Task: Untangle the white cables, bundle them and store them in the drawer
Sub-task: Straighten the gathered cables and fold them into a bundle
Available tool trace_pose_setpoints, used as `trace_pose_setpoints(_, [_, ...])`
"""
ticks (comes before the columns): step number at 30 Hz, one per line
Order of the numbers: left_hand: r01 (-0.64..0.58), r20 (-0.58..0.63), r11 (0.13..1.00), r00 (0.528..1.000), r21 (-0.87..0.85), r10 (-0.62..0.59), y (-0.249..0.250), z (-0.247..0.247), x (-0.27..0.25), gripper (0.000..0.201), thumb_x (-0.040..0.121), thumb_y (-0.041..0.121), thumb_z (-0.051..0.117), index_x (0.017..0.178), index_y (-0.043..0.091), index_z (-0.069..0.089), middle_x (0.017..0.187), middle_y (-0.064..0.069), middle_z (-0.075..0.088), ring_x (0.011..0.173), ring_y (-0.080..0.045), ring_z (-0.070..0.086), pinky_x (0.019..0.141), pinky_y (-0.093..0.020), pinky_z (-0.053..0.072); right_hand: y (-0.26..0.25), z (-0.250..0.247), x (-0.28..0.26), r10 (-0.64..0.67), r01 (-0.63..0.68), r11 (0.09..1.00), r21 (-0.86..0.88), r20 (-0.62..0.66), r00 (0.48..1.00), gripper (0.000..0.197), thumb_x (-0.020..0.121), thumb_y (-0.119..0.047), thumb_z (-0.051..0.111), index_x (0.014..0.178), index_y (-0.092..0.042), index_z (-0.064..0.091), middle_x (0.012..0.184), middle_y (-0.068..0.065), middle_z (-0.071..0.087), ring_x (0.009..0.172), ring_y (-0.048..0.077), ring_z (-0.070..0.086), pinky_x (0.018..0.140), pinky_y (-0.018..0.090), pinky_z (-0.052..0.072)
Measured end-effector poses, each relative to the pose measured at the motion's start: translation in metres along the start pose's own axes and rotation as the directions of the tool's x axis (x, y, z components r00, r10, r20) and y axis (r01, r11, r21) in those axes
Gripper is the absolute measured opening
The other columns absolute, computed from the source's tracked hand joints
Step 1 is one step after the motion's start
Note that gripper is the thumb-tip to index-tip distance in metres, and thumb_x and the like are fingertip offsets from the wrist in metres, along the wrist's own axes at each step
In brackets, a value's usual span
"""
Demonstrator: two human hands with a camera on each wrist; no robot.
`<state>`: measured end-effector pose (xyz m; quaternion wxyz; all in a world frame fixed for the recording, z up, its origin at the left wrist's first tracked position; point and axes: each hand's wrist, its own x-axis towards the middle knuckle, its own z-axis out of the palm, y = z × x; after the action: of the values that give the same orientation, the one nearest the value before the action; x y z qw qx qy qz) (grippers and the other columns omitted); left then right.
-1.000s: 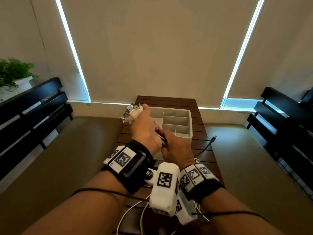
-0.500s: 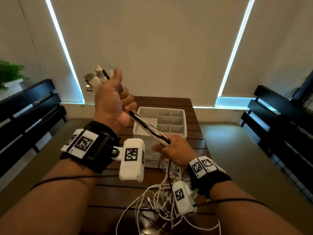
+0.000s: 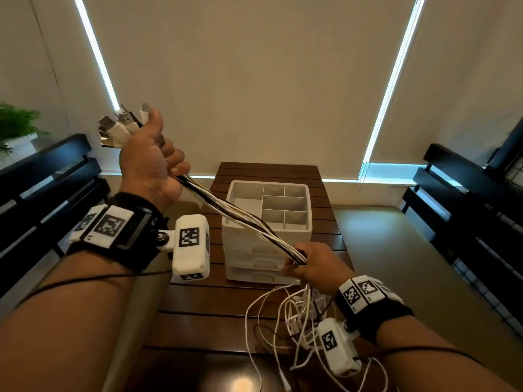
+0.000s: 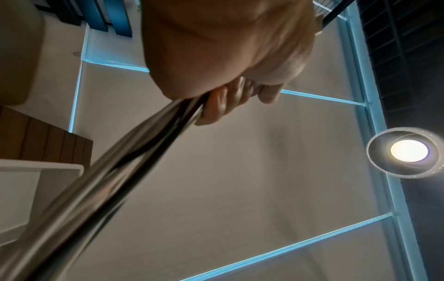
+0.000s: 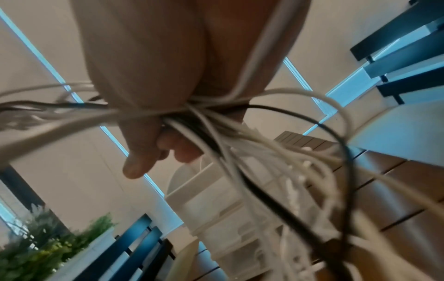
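Observation:
My left hand (image 3: 152, 162) is raised at the left and grips the cable bunch (image 3: 240, 216) just below its white USB plugs (image 3: 119, 128), which stick up past the thumb. The bunch of white and dark cables runs taut down to my right hand (image 3: 308, 264), which grips it in front of the white drawer unit (image 3: 266, 250). Below the right hand the loose cable ends (image 3: 288, 321) hang tangled onto the wooden table (image 3: 203, 312). In the left wrist view the fingers (image 4: 223, 106) curl round the blurred bunch (image 4: 115, 180). In the right wrist view the cables (image 5: 216, 121) pass through the closed fist.
The drawer unit has an open divided tray (image 3: 283, 205) on top and closed drawers below. Black slatted benches (image 3: 42, 176) (image 3: 467, 193) flank the table. A potted plant (image 3: 14, 128) stands far left. Closed blinds fill the wall behind.
My left hand has lifted up and to the left with the plug ends. The right hand slid down the bunch toward me, so the stretch between the hands is longer and taut.

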<state>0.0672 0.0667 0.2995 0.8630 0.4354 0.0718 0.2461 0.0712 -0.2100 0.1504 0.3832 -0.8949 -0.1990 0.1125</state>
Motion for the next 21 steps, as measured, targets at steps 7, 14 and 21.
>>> trace_pose_setpoints(7, [-0.067, 0.113, 0.998, 0.991, -0.001, 0.067, 0.017, 0.015, -0.005, 0.050, 0.091, 0.048, 0.057, 0.055, 0.024, 0.033, 0.050, 0.007, 0.021, 0.043, -0.009, 0.016, 0.040, -0.024, 0.020, 0.016, 0.001, -0.008, 0.089, -0.086, 0.980, -0.179, 0.009, 0.996, 0.025, 0.069, -0.045, 0.079, 0.072, -0.042, 0.055, 0.084, -0.010, 0.065, 0.082, 0.009, 0.064, 0.082, 0.036, 0.055])
trace_pose_setpoints(14, [-0.040, 0.320, 0.997, 0.947, 0.069, 0.016, -0.013, 0.051, -0.030, 0.048, 0.090, 0.041, 0.061, 0.055, 0.024, 0.033, 0.044, 0.007, 0.023, 0.041, -0.011, 0.017, 0.042, -0.023, 0.016, -0.020, -0.008, -0.017, -0.025, 0.012, 0.984, 0.177, 0.071, 0.997, 0.139, 0.049, -0.031, 0.093, 0.144, -0.048, -0.007, 0.155, -0.011, 0.020, 0.140, 0.018, 0.022, 0.110, 0.034, 0.028])
trace_pose_setpoints(21, [-0.097, 0.348, 0.981, 0.937, 0.168, 0.033, -0.022, 0.045, -0.025, 0.045, 0.093, 0.036, 0.060, 0.058, 0.024, 0.035, 0.045, 0.007, 0.024, 0.040, -0.011, 0.018, 0.044, -0.026, 0.013, -0.021, -0.058, -0.022, 0.153, -0.145, 0.988, -0.060, 0.172, 0.973, 0.115, 0.071, -0.009, 0.081, 0.152, -0.032, 0.003, 0.153, 0.002, 0.031, 0.138, 0.021, 0.034, 0.103, 0.028, 0.037])
